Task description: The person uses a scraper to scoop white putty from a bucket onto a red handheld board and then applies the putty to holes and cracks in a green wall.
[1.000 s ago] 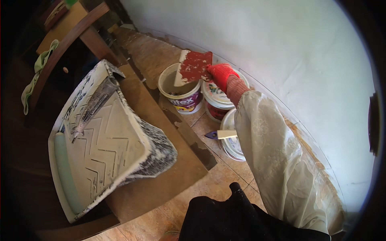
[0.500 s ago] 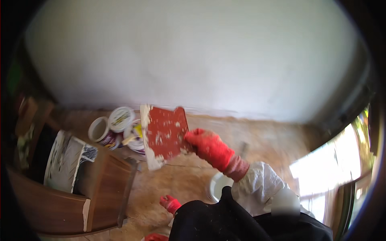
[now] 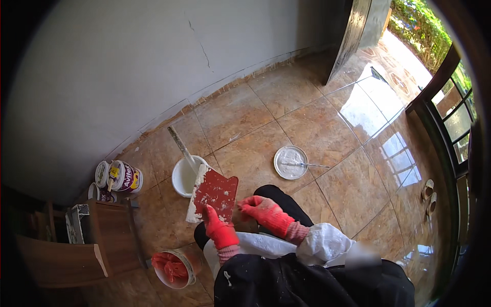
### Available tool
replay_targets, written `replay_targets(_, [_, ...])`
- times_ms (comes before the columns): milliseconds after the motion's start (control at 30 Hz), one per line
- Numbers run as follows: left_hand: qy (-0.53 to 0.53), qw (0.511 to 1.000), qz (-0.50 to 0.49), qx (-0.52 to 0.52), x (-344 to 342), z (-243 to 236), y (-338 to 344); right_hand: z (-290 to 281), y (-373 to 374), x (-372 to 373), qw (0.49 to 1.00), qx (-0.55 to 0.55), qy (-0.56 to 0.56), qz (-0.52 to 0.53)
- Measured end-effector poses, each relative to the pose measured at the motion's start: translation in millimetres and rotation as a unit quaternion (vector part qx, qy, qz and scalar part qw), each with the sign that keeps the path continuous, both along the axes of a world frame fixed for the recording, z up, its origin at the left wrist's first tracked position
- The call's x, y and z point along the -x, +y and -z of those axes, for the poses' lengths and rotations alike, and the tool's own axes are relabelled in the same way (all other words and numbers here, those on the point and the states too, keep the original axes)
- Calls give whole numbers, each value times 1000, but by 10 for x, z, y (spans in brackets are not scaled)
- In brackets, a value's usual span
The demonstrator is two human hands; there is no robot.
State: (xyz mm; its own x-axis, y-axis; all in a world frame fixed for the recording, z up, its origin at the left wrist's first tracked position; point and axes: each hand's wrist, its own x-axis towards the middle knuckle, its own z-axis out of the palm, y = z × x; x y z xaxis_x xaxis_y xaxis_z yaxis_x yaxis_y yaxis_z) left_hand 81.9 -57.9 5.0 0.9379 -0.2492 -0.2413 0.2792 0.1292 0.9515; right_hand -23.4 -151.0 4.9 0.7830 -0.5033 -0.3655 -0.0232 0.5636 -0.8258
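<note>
Scraper (image 3: pixel 220 193) is edge-held by left hand (image 3: pixel 222 234), right hand (image 3: pixel 269 214) close beside, its grip unclear.

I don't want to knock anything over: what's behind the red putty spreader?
Behind the red putty spreader: part of a white bucket, a stained stick leaning out. The bucket's lower right is covered and cannot be seen.

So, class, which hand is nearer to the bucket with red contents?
Left. The left hand is above-right of the bucket in view; the right hand is farther up and right.
</note>
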Motion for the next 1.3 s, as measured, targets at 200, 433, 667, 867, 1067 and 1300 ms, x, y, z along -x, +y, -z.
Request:
replay_targets(200, [-4,1000,6,-13,-28,238,271,1954,-874,979,934,-35,190,300])
replay_targets(433, [-340,878,40,-335,360,400,665,3916,-1749,1081,886,38,385,256])
replay_targets(667, [-372,779,-30,-504,838,343,1309,3812,-1874,813,918,62,314,236])
replay_targets(867, [-145,920,-198,-305,1029,-28,1227,3778,-2019,813,942,53,267,198])
replay_targets(1067, [12,957,-260,-130,1035,183,1522,3636,-1964,708,895,178,394,113])
replay_targets(1300, [94,973,-195,-75,964,185,1175,3847,-2060,616,896,93,422,101])
